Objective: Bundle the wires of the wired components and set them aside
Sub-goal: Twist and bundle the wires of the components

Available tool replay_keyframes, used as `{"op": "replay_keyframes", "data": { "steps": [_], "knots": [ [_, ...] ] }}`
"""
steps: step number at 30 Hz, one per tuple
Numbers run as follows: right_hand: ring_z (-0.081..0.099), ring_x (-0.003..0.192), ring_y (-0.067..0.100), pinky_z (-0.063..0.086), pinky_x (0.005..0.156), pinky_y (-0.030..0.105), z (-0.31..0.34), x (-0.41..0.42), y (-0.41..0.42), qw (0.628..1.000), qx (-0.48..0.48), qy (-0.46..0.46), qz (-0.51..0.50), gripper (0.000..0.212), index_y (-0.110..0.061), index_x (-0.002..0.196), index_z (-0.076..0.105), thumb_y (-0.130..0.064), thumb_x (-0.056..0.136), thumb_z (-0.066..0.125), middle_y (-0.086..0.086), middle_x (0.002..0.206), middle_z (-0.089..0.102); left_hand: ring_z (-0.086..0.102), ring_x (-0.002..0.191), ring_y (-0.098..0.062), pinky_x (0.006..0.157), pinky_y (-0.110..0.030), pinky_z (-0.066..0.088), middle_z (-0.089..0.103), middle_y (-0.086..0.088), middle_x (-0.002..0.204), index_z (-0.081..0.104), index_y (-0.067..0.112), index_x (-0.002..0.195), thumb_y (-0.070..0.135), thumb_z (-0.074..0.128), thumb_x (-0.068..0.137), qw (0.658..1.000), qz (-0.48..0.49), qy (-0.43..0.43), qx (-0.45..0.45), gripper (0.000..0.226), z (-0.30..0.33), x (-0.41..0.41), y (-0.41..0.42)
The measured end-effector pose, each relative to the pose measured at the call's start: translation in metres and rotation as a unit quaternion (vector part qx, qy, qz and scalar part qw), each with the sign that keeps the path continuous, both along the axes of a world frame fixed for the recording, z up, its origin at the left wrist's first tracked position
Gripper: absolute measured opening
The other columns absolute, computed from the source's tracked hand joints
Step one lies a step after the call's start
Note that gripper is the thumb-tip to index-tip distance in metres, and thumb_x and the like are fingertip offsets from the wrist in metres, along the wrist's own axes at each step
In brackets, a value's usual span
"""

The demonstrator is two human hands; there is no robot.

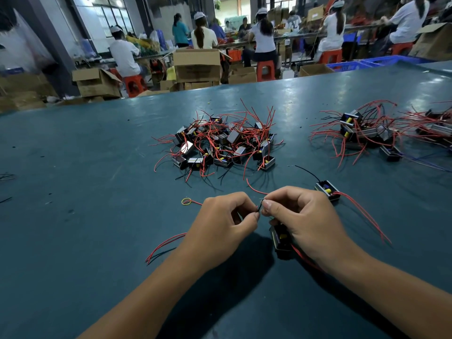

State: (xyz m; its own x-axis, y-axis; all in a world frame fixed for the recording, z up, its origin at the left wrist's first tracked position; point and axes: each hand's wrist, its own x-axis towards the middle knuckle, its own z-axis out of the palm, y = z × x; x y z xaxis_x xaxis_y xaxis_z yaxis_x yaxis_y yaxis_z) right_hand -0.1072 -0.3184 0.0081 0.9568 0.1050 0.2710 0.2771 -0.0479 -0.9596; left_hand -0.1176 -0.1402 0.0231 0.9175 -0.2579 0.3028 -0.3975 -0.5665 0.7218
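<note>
My left hand (220,223) and my right hand (300,216) meet above the green table (85,192), both pinching the thin wire ends (259,207) of one component. That small black component (281,241) with a yellow part hangs under my right palm, red wires trailing below my wrist. More red wire (163,244) runs out from under my left hand. A second component (327,190) with red and black wires lies just right of my right hand. A yellow rubber band (186,201) lies left of my left hand.
A heap of loose components (220,143) with tangled red wires sits mid-table. Another pile (367,133) lies at the right. Beyond the table's far edge are cardboard boxes (197,64), red stools and seated people working at benches.
</note>
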Motion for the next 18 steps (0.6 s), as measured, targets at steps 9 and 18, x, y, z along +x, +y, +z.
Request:
{"op": "replay_keyframes", "data": {
  "steps": [9, 18],
  "knots": [
    [0.068, 0.069, 0.01, 0.053, 0.063, 0.019, -0.0014, 0.0003, -0.0001, 1.0, 0.015, 0.0, 0.005, 0.011, -0.022, 0.083, 0.076, -0.012, 0.086, 0.072, 0.004, 0.074, 0.074, 0.058, 0.053, -0.013, 0.052, -0.018, 0.041, 0.06, 0.013, 0.06, 0.065, 0.023, 0.077, 0.018, 0.069, 0.091, 1.0, 0.002, -0.002, 0.003, 0.015, 0.0002, 0.0004, 0.0005],
    [0.064, 0.063, 0.009, 0.052, 0.061, 0.019, -0.0029, 0.0017, 0.0002, 0.999, 0.033, 0.002, -0.004, 0.009, -0.021, 0.081, 0.077, -0.014, 0.085, 0.074, 0.005, 0.071, 0.072, 0.06, 0.053, -0.018, 0.05, -0.023, 0.043, 0.062, 0.011, 0.061, 0.063, 0.023, 0.076, 0.019, 0.069, 0.091, 1.0, 0.012, -0.009, -0.002, 0.016, 0.0006, -0.0005, -0.0013]
  ]
}}
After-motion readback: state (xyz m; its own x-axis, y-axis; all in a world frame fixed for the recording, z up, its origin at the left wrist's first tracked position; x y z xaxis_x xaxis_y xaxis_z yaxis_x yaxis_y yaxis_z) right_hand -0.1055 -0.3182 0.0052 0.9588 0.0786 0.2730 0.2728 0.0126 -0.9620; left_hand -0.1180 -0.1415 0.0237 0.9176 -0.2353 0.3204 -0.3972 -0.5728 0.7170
